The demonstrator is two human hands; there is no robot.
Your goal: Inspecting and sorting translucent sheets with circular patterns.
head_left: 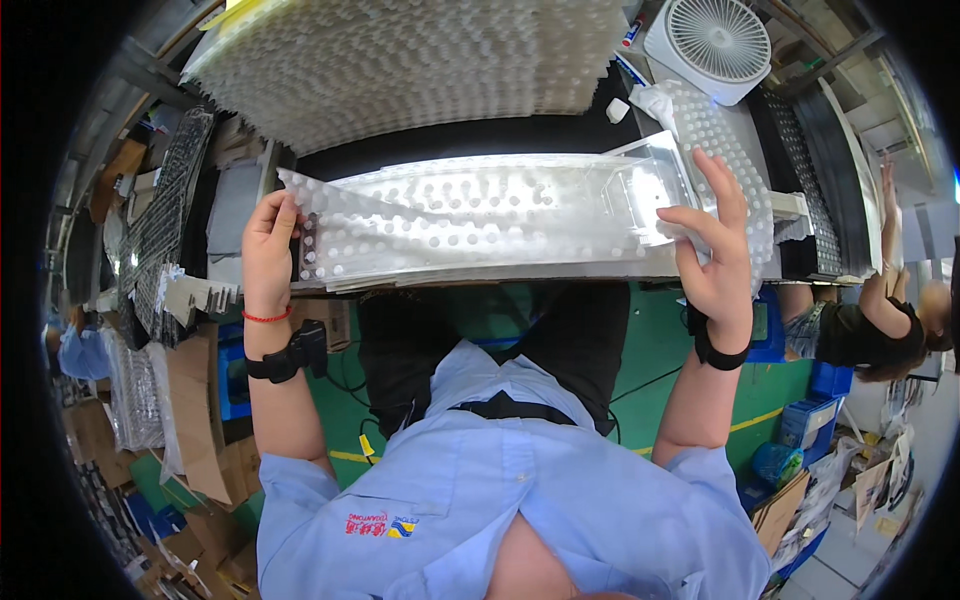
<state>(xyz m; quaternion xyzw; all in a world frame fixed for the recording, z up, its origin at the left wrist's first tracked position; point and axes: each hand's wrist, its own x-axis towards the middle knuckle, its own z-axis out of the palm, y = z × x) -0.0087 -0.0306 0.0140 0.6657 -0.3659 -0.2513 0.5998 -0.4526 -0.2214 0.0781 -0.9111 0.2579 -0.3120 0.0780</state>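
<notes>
Pinching dotted plastic sheet (460, 215) by left corner: left hand (270, 240), fingers upward. Right hand (716, 260) spread wide near right end, contact unclear. Sheet on black bench (345, 158); fan (715, 42) beyond, green floor (640, 400) below.

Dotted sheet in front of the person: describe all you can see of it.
The dotted sheet is long, thin and translucent, apparently plastic, with rows of round spots. It stretches left to right in front of the person. Its left end is lifted and creased, pinched between the thumb and fingers of the left hand. Glare whitens it toward the right, where its end is hard to make out. Whether the open right hand touches it is unclear.
</notes>
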